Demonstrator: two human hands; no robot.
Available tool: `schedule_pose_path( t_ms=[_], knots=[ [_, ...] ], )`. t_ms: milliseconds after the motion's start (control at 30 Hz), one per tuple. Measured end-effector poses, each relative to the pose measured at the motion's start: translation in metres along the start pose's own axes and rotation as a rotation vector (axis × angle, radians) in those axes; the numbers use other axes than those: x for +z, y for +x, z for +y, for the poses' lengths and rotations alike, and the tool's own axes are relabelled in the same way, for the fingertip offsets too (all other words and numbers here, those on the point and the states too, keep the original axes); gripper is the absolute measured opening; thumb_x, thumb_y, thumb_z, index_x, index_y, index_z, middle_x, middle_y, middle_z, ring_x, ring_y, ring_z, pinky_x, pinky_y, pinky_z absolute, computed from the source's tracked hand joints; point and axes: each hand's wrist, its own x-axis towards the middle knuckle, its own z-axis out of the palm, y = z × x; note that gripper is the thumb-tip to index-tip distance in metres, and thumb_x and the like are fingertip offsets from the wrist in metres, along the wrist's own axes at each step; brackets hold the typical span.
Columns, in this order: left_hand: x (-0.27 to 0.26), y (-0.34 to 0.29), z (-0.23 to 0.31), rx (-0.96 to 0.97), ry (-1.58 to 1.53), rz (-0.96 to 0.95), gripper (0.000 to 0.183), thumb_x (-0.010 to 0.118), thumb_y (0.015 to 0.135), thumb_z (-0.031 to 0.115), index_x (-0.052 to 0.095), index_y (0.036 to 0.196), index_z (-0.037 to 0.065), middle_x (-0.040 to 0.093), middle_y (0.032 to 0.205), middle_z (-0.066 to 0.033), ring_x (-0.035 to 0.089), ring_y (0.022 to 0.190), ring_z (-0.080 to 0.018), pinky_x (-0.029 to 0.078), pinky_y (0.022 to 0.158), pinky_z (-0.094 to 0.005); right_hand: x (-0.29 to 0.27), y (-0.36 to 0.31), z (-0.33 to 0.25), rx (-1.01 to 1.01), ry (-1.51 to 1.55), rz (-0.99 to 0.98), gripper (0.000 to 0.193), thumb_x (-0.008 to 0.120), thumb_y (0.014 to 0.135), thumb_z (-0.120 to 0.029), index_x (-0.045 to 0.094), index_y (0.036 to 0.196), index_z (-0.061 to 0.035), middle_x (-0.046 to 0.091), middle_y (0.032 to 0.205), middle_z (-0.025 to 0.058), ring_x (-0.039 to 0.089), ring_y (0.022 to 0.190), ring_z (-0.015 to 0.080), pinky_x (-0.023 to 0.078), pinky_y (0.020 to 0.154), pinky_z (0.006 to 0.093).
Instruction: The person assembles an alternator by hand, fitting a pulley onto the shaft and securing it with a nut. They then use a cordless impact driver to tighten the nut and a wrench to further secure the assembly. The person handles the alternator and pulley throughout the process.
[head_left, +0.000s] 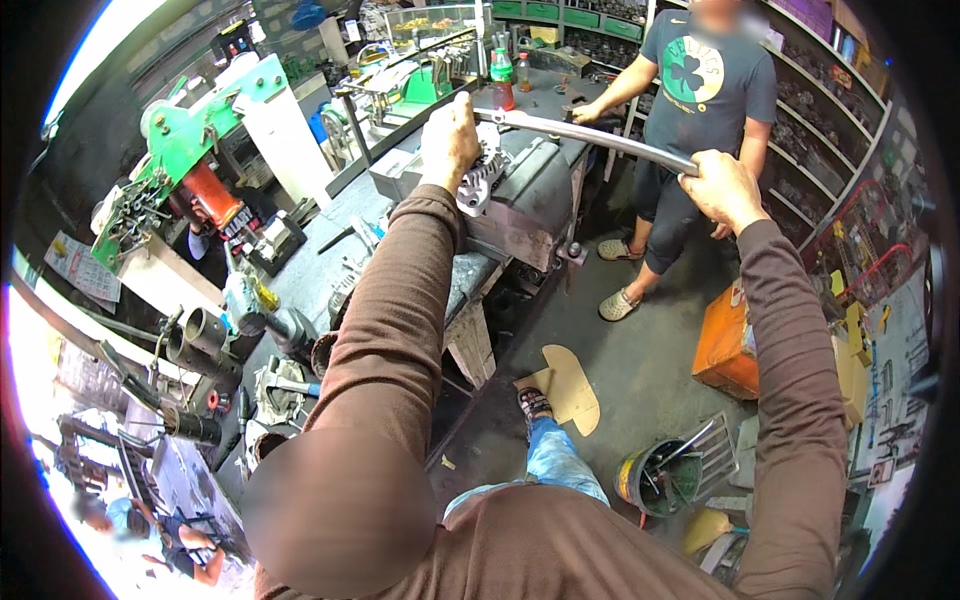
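A long, slightly bent metal bar [600, 137] runs from left to right above the bench vise [525, 195]. My right hand [727, 190] is closed round its right end. At its left end, my left hand [450, 145] is a fist wrapped about the bar, thumb upward; the exact end is hidden by my fingers. Just below that fist, a silver cast metal housing with slots [484, 180] sits against the vise jaws. Whether the bar is joined to the housing cannot be seen.
Across the bench, a person [705, 100] stands with one hand at its far edge. Bottles [502, 80], a cordless impact tool [250, 305] and a green press [210, 115] are around the workbench [345, 200]. An orange box [725, 345], bucket [655, 480] and cardboard piece [570, 390] lie on the floor.
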Motion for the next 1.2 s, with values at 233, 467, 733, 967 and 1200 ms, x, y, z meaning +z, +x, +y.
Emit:
schedule_pose_path(
  t_ms=[233,467,733,967,1200],
  knots=[
    [-0.006,0.004,-0.003,0.029,0.174,-0.053,0.008,0.062,0.089,0.011,0.061,0.095,0.007,0.071,0.087,-0.0188,0.071,0.083,-0.0397,0.058,0.074,-0.0498,0.004,-0.013,-0.012,0.057,0.036,0.075,0.030,0.068,0.086,-0.032,0.079,0.102,-0.0087,0.078,0.104,0.0212,0.075,0.103,0.0399,0.058,0.093,0.0510],
    [-0.001,0.017,-0.010,0.102,0.153,-0.063,0.008,0.062,0.088,0.010,0.061,0.095,0.006,0.070,0.086,-0.0209,0.071,0.082,-0.0411,0.058,0.073,-0.0512,0.005,-0.027,-0.010,0.074,0.037,0.147,0.028,0.067,0.083,-0.029,0.079,0.100,-0.0093,0.078,0.100,0.0206,0.075,0.100,0.0413,0.059,0.090,0.0522],
    [-0.006,0.011,-0.008,0.137,0.172,-0.128,0.007,0.060,0.088,0.007,0.061,0.093,0.003,0.071,0.086,-0.0237,0.070,0.084,-0.0435,0.057,0.076,-0.0535,0.014,-0.058,-0.031,0.160,-0.016,0.182,0.026,0.068,0.083,-0.030,0.078,0.096,-0.0098,0.078,0.099,0.0209,0.075,0.098,0.0424,0.060,0.087,0.0538],
    [0.016,0.011,-0.028,0.123,-0.009,-0.094,0.003,0.060,0.089,0.006,0.061,0.091,0.004,0.069,0.080,-0.0253,0.070,0.077,-0.0454,0.057,0.070,-0.0532,0.025,-0.080,-0.044,0.203,0.007,0.174,0.026,0.067,0.085,-0.030,0.079,0.101,-0.0125,0.078,0.098,0.0194,0.076,0.095,0.0420,0.061,0.086,0.0527],
    [0.003,0.019,-0.014,0.168,-0.127,-0.266,0.007,0.059,0.091,0.008,0.062,0.095,0.004,0.072,0.089,-0.0247,0.071,0.085,-0.0473,0.056,0.075,-0.0556,-0.003,-0.078,-0.030,0.163,0.057,0.080,0.030,0.072,0.089,-0.037,0.077,0.100,-0.0092,0.078,0.099,0.0207,0.075,0.099,0.0431,0.059,0.088,0.0530]
  ],
)
